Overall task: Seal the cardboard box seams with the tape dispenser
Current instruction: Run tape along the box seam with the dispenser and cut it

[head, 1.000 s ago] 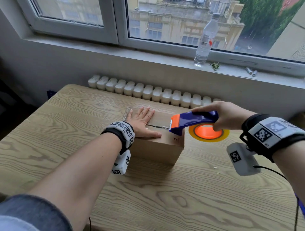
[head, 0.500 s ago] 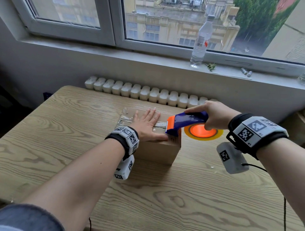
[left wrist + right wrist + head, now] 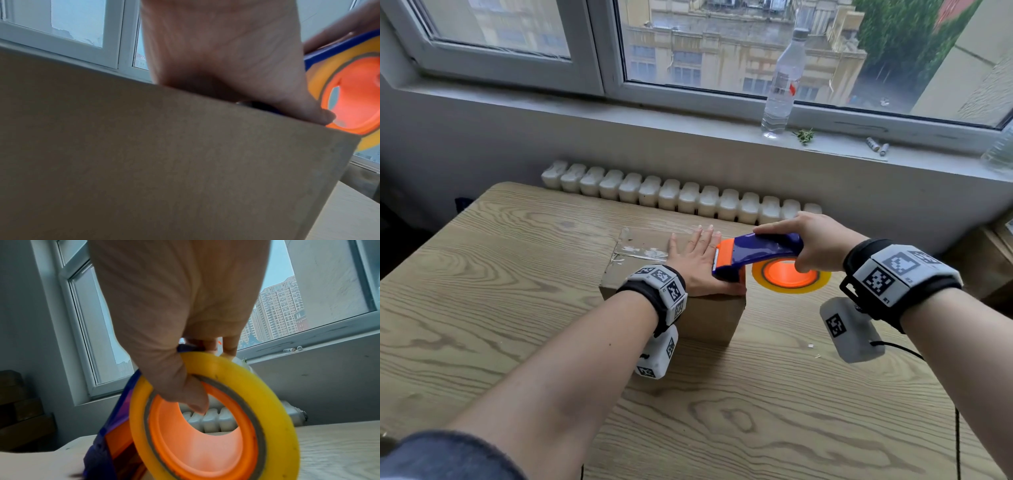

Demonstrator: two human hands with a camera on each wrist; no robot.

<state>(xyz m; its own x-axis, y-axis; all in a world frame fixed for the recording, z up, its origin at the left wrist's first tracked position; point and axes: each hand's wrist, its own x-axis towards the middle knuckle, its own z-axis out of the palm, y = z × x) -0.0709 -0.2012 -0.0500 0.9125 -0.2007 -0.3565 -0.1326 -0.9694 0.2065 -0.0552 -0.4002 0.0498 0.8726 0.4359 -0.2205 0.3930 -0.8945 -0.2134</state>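
Observation:
A small brown cardboard box [image 3: 705, 318] sits on the wooden table [image 3: 482, 308], with clear tape [image 3: 640, 253] wrinkled along its top seam at the left end. My left hand [image 3: 698, 260] lies flat on the box top, fingers straight and spread; the box's side wall [image 3: 164, 162] fills the left wrist view. My right hand [image 3: 811, 243] grips a blue and orange tape dispenser [image 3: 753, 253], index finger along its top, thumb inside the orange core. Its toothed head sits on the box's right end beside my left hand. The yellow tape roll [image 3: 216, 418] hangs off the box's right edge.
A white radiator [image 3: 681, 197] runs behind the table under the windowsill. A clear plastic bottle [image 3: 782, 82] and two small batteries [image 3: 876, 145] stand on the sill. A brown wooden piece [image 3: 986, 260] is at the far right. Bare table surface lies in front and to the left.
The dispenser's head has come down from just off the box's right end onto its top. My left hand stays flat on the box. The head camera has shifted closer.

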